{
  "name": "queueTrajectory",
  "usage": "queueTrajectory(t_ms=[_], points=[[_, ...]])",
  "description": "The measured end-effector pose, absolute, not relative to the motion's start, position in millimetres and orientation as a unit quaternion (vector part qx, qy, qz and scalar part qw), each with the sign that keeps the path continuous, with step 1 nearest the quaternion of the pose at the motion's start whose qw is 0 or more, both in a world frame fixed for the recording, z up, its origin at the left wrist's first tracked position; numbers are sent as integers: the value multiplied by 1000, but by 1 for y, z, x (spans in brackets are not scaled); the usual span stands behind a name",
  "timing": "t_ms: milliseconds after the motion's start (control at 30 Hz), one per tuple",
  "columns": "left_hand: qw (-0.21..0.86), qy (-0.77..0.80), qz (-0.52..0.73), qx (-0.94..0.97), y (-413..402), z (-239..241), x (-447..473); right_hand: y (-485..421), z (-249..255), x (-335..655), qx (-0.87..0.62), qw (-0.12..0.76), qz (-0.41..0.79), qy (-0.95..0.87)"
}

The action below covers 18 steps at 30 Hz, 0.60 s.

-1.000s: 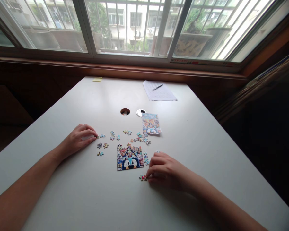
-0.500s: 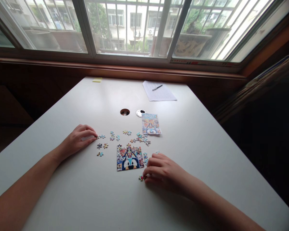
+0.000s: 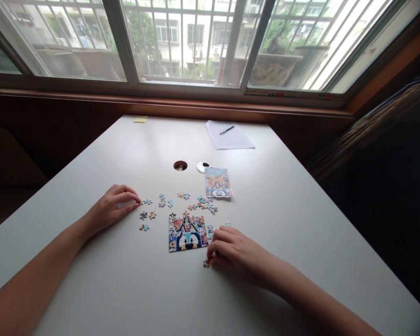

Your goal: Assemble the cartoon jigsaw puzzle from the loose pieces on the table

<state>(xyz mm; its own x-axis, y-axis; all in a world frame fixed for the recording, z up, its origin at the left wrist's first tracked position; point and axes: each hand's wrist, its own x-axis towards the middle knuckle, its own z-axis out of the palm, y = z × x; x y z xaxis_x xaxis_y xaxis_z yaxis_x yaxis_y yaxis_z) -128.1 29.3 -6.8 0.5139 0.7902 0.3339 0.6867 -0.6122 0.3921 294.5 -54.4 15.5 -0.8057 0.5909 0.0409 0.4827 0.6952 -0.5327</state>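
A partly assembled jigsaw puzzle (image 3: 188, 235) with a blue dog's face lies flat on the white table. At its lower right corner, my right hand (image 3: 234, 247) has its fingers closed at a small puzzle piece (image 3: 206, 263), which they partly cover. Left of the loose pieces rests my left hand (image 3: 115, 204), thumb and fingertips together on the edge of another piece (image 3: 141, 203), mostly hidden. Beside that hand are several loose puzzle pieces (image 3: 152, 215). More pieces (image 3: 205, 203) lie above the puzzle, and some (image 3: 210, 229) sit between it and my right hand.
A picture card (image 3: 218, 182) of the same design lies beyond the pieces, overlapping a round metal cover (image 3: 202, 166). Left of that is a cable hole (image 3: 180, 165). Farther back are paper sheets (image 3: 231, 139) with a pen (image 3: 227, 130) and a yellow sticky note (image 3: 140, 119).
The view has tilted up slightly. Under my right fingertips the puzzle piece has shifted or turned a little, and less of it shows. My left hand stays at the same piece.
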Motion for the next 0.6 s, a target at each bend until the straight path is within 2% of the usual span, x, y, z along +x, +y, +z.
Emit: queueTrajectory(t_ms=[600], points=[[103,424,245,866,28,-6,-128,-59,20,295,-292,114,270,-910]])
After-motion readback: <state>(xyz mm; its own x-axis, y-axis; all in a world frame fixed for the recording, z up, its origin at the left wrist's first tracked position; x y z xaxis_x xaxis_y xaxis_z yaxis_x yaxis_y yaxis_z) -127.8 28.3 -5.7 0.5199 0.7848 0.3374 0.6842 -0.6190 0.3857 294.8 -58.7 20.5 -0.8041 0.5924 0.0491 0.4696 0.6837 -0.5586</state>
